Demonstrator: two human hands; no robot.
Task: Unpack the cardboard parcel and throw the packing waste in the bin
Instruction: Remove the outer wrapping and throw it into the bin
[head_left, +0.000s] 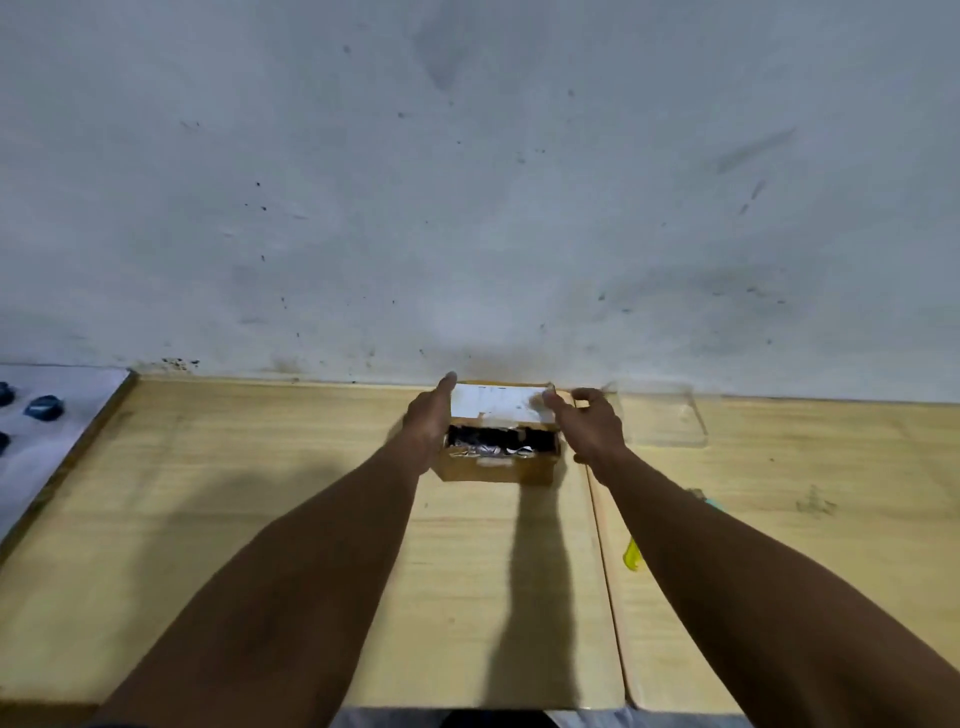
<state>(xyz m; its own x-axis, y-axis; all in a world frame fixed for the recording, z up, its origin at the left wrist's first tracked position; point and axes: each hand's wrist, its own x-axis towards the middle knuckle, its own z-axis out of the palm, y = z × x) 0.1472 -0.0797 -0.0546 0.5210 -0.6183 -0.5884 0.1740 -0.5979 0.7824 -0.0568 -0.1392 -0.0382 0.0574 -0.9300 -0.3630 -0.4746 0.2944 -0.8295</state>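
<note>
A small brown cardboard parcel (498, 467) stands at the far edge of the wooden table, against the wall. Its lid flap with a white label (496, 404) is raised toward the wall, and dark contents with shiny wrapping (493, 444) show inside. My left hand (428, 418) lies flat against the parcel's left side, fingers reaching up past the flap. My right hand (589, 426) is at the parcel's right side with fingers spread, thumb near the flap's right edge. Whether either hand grips the box is unclear.
A clear plastic tray (667, 418) lies just right of the parcel. A yellow-handled tool (632, 556) peeks out beside my right forearm. A white board with dark blue objects (44, 408) sits at far left. A seam (602, 545) splits the table. No bin is in view.
</note>
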